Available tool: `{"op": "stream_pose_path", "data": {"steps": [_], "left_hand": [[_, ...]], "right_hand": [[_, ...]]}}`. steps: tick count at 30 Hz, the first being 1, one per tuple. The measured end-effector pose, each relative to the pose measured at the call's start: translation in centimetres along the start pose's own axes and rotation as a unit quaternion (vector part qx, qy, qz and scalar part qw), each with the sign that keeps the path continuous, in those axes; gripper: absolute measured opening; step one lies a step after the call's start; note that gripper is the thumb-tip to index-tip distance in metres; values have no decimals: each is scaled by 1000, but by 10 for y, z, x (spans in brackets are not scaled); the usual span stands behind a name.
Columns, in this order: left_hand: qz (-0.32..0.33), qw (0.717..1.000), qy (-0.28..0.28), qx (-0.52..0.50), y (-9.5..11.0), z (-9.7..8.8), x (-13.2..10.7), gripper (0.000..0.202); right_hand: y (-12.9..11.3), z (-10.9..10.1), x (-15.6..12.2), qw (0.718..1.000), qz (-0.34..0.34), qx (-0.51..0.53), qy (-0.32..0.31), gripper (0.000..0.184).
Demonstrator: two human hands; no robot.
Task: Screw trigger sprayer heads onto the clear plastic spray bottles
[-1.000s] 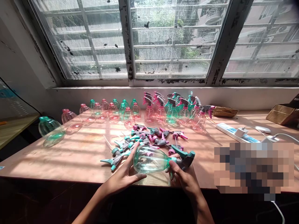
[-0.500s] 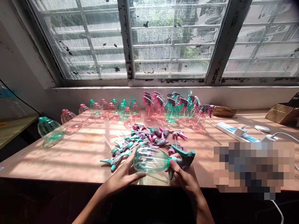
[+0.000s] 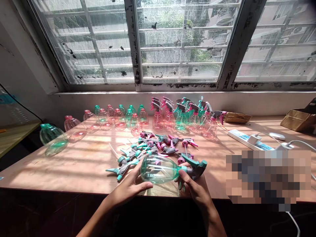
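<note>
Green bottle held sideways, trigger head at its right end

Green bottle (image 3: 158, 169) lies on its side at the lower middle of the frame, long axis running left to right. Left hand (image 3: 129, 187) cups its base. Right hand (image 3: 195, 189) is closed around the neck, at the teal trigger head (image 3: 196, 166). Loose spray heads (image 3: 153, 146) lie just above on the table (image 3: 74, 168).

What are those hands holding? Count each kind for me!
green bottle: 1
teal spray top: 1
Total: 2, with the left hand on the bottle and the right hand at the spray top.
</note>
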State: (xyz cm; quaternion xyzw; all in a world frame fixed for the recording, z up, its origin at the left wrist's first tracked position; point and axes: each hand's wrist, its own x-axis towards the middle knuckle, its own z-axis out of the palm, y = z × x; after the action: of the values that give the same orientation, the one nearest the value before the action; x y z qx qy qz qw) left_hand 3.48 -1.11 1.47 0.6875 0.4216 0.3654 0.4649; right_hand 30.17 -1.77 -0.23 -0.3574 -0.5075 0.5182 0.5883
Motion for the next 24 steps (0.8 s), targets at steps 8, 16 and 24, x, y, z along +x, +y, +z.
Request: {"op": "stream_pose_path", "data": {"steps": [8, 16, 24], "left_hand": [[44, 999, -9, 24, 3, 2, 1, 103], [0, 1000, 22, 3, 11, 3, 2, 98], [37, 999, 15, 6, 12, 6, 0, 105]], "right_hand": [[1, -1, 0, 1000, -1, 4, -4, 35], [-6, 3, -4, 1000, 23, -12, 5, 36], [-4, 2, -2, 1000, 1, -14, -6, 34]]}}
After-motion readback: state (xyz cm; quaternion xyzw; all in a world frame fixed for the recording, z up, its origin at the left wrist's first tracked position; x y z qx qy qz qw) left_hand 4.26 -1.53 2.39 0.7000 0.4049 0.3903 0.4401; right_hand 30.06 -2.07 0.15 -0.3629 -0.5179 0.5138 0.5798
